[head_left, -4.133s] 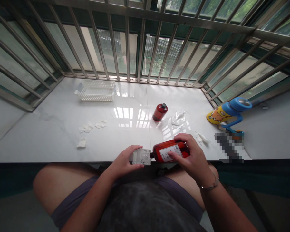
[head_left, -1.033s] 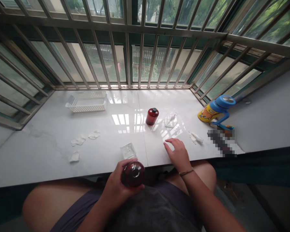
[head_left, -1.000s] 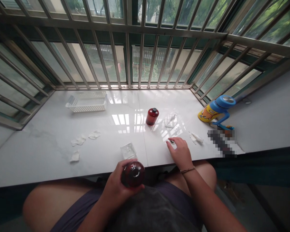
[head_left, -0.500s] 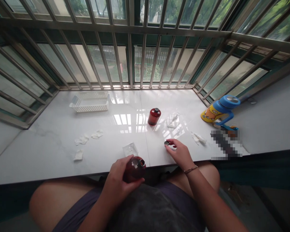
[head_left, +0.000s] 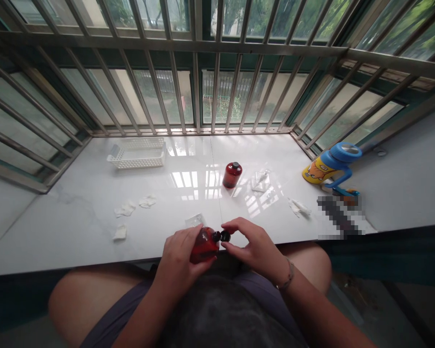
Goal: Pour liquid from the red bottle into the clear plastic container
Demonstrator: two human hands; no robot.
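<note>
My left hand (head_left: 177,251) is wrapped round a red-brown bottle (head_left: 204,244), held tilted over my lap at the near edge of the white ledge (head_left: 76,222). My right hand (head_left: 255,244) pinches a small black cap (head_left: 225,236) right at the bottle's mouth. Just behind the bottle a small clear plastic tray (head_left: 195,220) lies on the ledge, partly hidden by my left hand. A second, smaller red bottle (head_left: 232,175) with a dark cap stands upright further back, near the middle.
A white slotted basket (head_left: 137,153) sits at the back left. Crumpled white pads (head_left: 125,210) lie at left, clear wrappers (head_left: 260,181) and a white scrap (head_left: 299,208) at right. A yellow and blue flask (head_left: 329,166) lies at the right end. Metal bars (head_left: 195,72) close off the back.
My right hand picked the black cap off the ledge and carried it left to the bottle's mouth. My left hand tilted the bottle and raised it toward the ledge edge.
</note>
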